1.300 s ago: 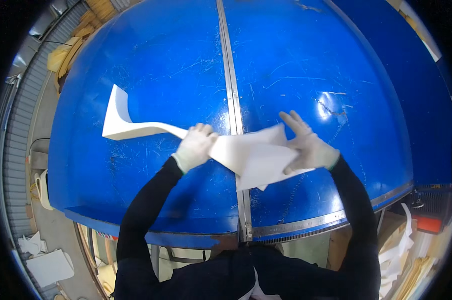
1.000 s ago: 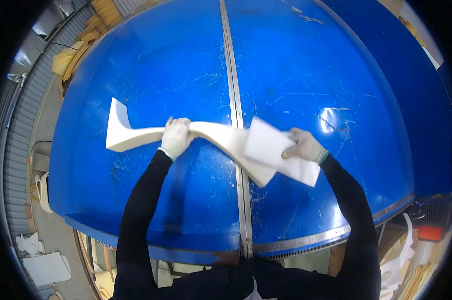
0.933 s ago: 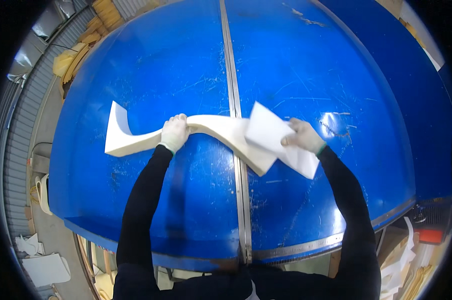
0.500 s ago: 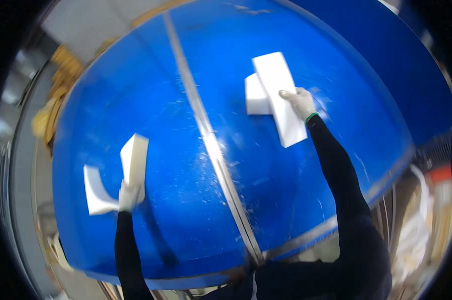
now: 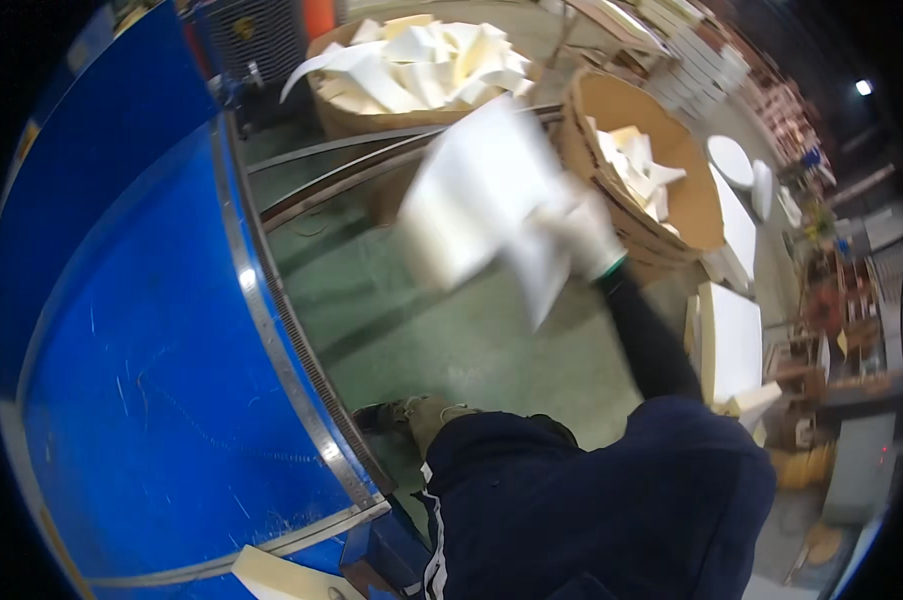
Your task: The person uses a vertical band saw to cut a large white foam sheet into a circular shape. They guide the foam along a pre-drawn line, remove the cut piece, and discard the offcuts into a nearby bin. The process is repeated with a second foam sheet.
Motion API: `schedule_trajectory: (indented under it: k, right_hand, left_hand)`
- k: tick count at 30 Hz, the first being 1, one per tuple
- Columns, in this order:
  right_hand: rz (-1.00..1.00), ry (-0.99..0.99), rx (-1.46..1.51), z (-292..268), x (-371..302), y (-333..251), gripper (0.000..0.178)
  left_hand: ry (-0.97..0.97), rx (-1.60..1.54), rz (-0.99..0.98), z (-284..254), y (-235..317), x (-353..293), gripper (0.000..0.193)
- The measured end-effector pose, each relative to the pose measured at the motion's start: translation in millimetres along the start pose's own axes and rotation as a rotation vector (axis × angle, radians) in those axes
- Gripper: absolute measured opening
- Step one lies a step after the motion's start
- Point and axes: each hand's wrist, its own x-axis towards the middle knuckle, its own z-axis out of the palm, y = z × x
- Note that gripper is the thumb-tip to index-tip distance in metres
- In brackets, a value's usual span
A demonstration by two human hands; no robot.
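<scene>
My right hand (image 5: pixel 584 232), in a white glove, is raised over the green floor and grips a white foam piece (image 5: pixel 477 205), which is blurred by motion. It hangs in the air just left of a round cardboard bin (image 5: pixel 672 195) that holds white foam offcuts. My left hand is out of the picture. Another white foam piece (image 5: pixel 272 577) lies at the near edge of the blue table (image 5: pixel 142 380) at the lower left.
A second large cardboard bin (image 5: pixel 412 70) full of foam scraps stands at the back. Metal rails cross the green floor (image 5: pixel 442 340). White foam slabs (image 5: pixel 729 335) lean at the right. My shoe (image 5: pixel 412 412) is by the table's edge.
I have turned right, away from the blue table. My right hand carried the white foam piece off the table toward the cardboard bins. My left hand left the view.
</scene>
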Motion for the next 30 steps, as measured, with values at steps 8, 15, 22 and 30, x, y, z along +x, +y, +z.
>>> schedule_trajectory:
  k: [8, 15, 22, 30]
  right_hand:
    - [-0.166, 0.86, -1.141, -254, 140, 115, 0.077]
    - [-1.004, -0.782, -0.217, 316, -38, -14, 0.104]
    - [-1.727, -1.388, -0.578, 480, -143, -62, 0.057]
    - [-1.589, -1.371, -0.529, 631, -159, -101, 0.047]
  left_hand:
    - [-0.18, 0.011, 0.268, 6, 30, 64, 0.039]
    - [0.057, 0.569, 0.514, 28, 137, 70, 0.112]
    - [0.229, 1.038, 0.408, -72, 7, -73, 0.119]
    - [0.386, 1.015, -0.053, -112, -21, -37, 0.097]
